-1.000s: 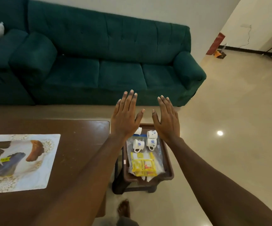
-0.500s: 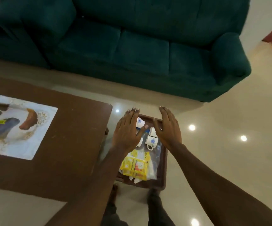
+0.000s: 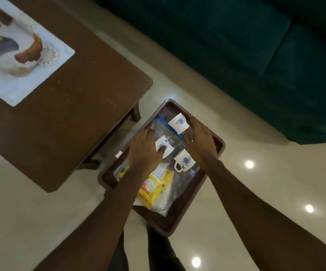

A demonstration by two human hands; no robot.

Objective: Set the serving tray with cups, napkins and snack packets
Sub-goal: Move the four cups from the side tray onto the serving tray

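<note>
A brown serving tray rests on a low stand by my legs. On it lies a clear zip bag with yellow snack packets and white paper inside. Three white cups with blue flowers sit on the bag. My left hand grips the middle-left cup, thumb at its mouth. My right hand closes thumb and fingers around the far cup. The third cup stands free beside my right wrist, its handle pointing toward me.
A brown coffee table stands left of the tray, with a bird-print placemat on it. A dark green sofa fills the far right. Glossy floor with light reflections surrounds the tray.
Both hands dropped from hovering flat and spread above the tray onto the cups and closed on them. The view tilted down, closer to the tray.
</note>
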